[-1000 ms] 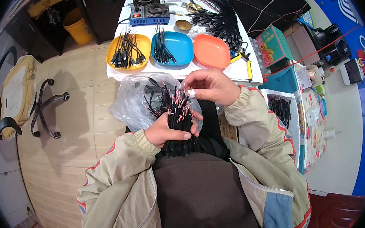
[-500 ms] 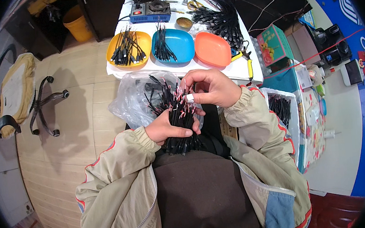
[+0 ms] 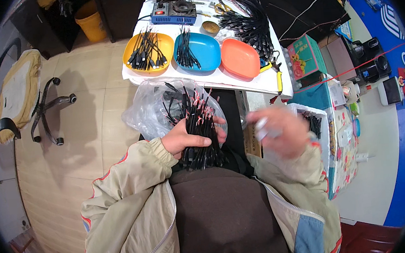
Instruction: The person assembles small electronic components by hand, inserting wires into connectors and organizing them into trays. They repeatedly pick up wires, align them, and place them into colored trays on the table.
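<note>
A thick bundle of short black cables point(image 3: 199, 148) stands upright over my lap, with bare pinkish-red and white wire ends on top. My left hand point(image 3: 183, 140) is wrapped round it, thumb in front, other fingertips showing on its right side. Behind the bundle lies a crumpled clear plastic bag point(image 3: 138, 110). My right hand point(image 3: 285, 131) is off to the right, smeared by motion, with something white near its fingers; whether it holds anything cannot be made out. It is nearest to a white box point(image 3: 328, 156) holding more black cables point(image 3: 314, 127).
On the white table ahead are a yellow tray point(image 3: 169, 45) and a blue tray point(image 3: 209, 51) with cables, and an orange tray point(image 3: 240, 58). Yellow-handled pliers point(image 3: 279, 80), a blue device point(image 3: 173, 19) and a large cable pile point(image 3: 254, 30) surround them. An office chair point(image 3: 18, 89) stands left.
My right hand has left the wire ends at the top of the bundle and swung right and toward me. My left hand keeps its grip on the bundle. The view has shifted slightly.
</note>
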`<state>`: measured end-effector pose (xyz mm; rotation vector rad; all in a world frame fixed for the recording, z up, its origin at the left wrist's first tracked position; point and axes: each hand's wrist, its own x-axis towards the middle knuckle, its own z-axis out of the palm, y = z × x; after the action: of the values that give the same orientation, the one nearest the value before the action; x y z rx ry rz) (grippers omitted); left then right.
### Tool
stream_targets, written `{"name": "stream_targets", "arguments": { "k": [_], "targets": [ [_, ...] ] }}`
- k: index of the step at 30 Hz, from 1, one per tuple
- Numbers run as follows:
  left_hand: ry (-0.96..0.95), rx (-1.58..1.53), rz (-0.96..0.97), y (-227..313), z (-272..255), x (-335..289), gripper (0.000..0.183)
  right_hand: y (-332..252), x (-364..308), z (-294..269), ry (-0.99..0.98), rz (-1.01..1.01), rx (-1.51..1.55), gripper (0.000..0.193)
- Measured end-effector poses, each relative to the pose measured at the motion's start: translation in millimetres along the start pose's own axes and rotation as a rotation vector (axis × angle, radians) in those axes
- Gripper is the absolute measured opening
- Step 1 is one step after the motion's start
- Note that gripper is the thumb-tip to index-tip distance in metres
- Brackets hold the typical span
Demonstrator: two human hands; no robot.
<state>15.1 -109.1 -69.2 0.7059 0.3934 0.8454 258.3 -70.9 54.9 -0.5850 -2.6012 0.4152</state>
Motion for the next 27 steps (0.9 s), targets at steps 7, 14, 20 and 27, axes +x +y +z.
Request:
{"name": "stream_targets", "arguments": {
  "k": [7,14,20,27],
  "targets": [
    [0.068,-0.024,-0.017,-9,4,3,0.05,-1,3,45,-0.38,-0.145,0.301,0.026],
    [-0.009,0.107,0.056,-12,9,8,0.043,73,125,34,-0.356,0.201,0.675,0.039],
    [-0.002,0.052,0.04,-8,8,7,0.045,71,183,64,-1.099,0.12,0.682,0.035],
    [-0.023,0.035,0.025,-9,3,10,0.048,66,184,52,-1.128,0.041,0.52,0.025]
  ]
}}
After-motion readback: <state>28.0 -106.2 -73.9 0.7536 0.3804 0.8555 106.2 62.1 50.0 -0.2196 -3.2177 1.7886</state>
